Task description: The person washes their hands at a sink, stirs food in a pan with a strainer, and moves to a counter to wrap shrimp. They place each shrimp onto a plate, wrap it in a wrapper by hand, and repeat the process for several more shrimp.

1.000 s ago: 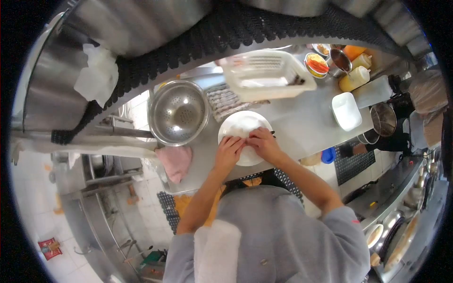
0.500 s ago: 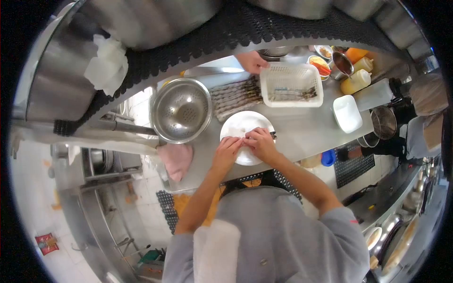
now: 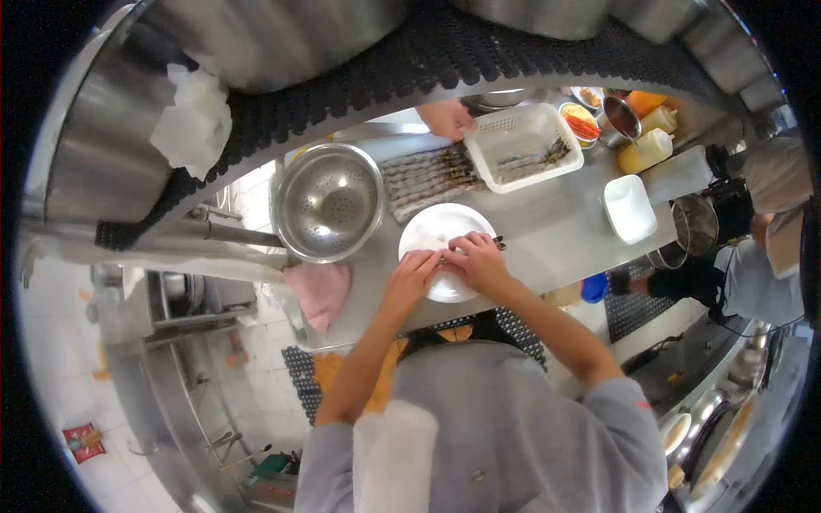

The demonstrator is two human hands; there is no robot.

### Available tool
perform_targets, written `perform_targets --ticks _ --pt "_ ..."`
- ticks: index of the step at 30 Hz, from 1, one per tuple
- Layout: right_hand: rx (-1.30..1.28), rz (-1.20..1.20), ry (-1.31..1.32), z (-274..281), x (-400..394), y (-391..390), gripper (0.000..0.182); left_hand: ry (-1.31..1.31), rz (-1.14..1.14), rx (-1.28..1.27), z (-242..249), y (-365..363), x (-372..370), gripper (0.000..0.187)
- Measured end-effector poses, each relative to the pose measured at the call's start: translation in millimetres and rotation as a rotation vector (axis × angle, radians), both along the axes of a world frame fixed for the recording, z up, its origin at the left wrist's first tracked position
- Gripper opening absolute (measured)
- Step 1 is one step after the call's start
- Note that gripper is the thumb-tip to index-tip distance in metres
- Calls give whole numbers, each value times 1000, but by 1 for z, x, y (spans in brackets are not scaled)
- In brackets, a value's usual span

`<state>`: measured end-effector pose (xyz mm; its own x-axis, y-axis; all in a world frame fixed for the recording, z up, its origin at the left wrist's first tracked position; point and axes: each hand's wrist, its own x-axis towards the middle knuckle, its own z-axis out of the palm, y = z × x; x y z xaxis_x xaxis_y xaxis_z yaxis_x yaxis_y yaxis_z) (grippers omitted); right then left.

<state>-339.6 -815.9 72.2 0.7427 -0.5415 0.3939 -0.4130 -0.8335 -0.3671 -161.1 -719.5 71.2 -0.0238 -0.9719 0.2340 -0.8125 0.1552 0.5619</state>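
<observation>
A: Working something small over the white plate [image 3: 436,229], both hands [image 3: 449,265] meet at its near edge; the left hand [image 3: 412,272] has its fingers curled inward, the right hand [image 3: 477,259] pinches down beside it; what sits between the fingertips is too small to name.

B: Which stage would you call it?

A: Judging by the rows of shrimp [image 3: 428,175] laid out on the table [image 3: 547,231] just beyond the plate, I'd say one piece is being cleaned or peeled by hand; the next move would call for a fine fingertip pull with the piece kept over the plate.

B: And around it?

A: A steel colander [image 3: 329,201] stands left of the plate, a pink cloth [image 3: 318,291] hangs at the table's near edge; a white basket [image 3: 526,145] is tilted up by another person's hand [image 3: 446,117] at the far side; squeeze bottles [image 3: 646,145] stand further right.

B: Any writing?

A: None legible; the bottles show no readable label.
</observation>
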Motion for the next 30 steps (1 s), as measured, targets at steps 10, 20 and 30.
perform_targets --ticks 10,20,30 --pt "2 29 -28 -16 4 0 21 13 9 -13 -1 1 2 30" --pt "5 90 5 -20 14 2 20 35 7 -26 -3 9 12 26" --pt "22 68 -20 -15 19 6 25 87 26 -43 -2 11 17 23"
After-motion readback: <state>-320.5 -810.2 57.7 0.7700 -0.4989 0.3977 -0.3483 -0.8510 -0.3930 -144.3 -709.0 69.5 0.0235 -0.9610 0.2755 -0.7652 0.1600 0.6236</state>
